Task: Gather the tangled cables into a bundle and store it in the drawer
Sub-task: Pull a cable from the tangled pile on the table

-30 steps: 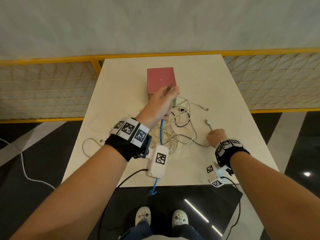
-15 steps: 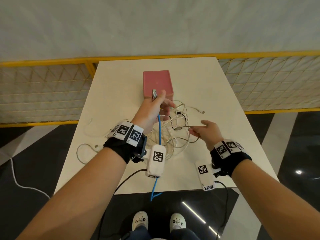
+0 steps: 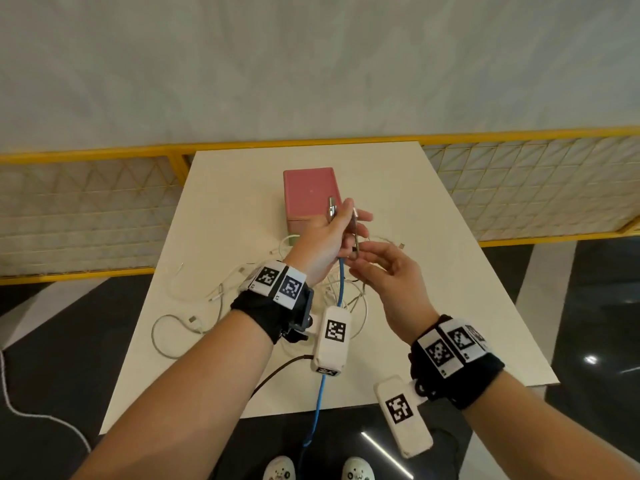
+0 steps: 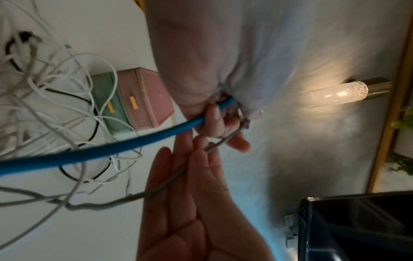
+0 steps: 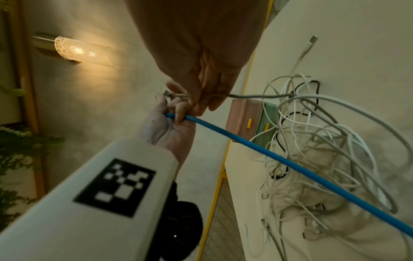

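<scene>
Cables [image 3: 332, 289] lie tangled on our cream table [image 3: 450, 271], in front of a pink drawer box [image 3: 308, 192]. Our left hand [image 3: 322, 237] grips a blue cable [image 3: 320, 400] and a grey cable [image 4: 156, 189]. Our right hand [image 3: 391, 275] pinches that grey cable, remaining fingers relaxed. Beyond: yellow railing [image 3: 104, 154], pale wall [image 3: 311, 64], lit wall lamp [image 5: 73, 49], dark glossy floor [image 3: 52, 358].

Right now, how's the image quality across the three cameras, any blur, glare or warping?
Head view: evenly lit and sharp, with wide-angle bending of the yellow railing. Left wrist view: dim; the wall lamp flares and the left hand is washed out. Right wrist view: the marker block is blurred up close.
</scene>
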Tool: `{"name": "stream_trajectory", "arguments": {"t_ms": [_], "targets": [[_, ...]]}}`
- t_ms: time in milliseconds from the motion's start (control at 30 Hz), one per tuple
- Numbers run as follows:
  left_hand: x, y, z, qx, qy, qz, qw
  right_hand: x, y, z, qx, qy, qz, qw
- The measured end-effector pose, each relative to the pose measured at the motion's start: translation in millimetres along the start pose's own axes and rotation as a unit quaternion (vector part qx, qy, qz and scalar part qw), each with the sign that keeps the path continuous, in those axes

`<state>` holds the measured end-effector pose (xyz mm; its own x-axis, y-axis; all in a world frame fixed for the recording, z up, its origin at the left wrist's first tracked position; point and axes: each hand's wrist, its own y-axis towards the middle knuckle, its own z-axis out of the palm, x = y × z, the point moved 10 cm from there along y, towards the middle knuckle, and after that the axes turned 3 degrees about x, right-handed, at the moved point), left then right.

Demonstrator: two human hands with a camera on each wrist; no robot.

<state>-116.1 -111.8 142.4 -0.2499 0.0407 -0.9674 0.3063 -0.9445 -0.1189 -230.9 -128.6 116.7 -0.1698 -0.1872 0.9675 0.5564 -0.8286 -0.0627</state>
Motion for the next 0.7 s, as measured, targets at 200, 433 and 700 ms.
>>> {"name": "stream_trajectory", "arguments": {"t_ms": [200,433,700], "targets": [[-23.9,-7.2,7.5,0.028,0.091,0.064,0.993,5.4,5.3,11.7,0.055,-0.106,-0.026,0.993],[-71.2,-12.3,0.0,0.033,0.079,0.116,0.989,6.4,3.6,32.1,0.192,-0.338,-0.077,0.918],[-155.4,-29.8,-56.1,-0.048,-0.105,0.176,0.978,-41.2,12.0,8.4,0.197,-0.202,0.074,0.956]]}}
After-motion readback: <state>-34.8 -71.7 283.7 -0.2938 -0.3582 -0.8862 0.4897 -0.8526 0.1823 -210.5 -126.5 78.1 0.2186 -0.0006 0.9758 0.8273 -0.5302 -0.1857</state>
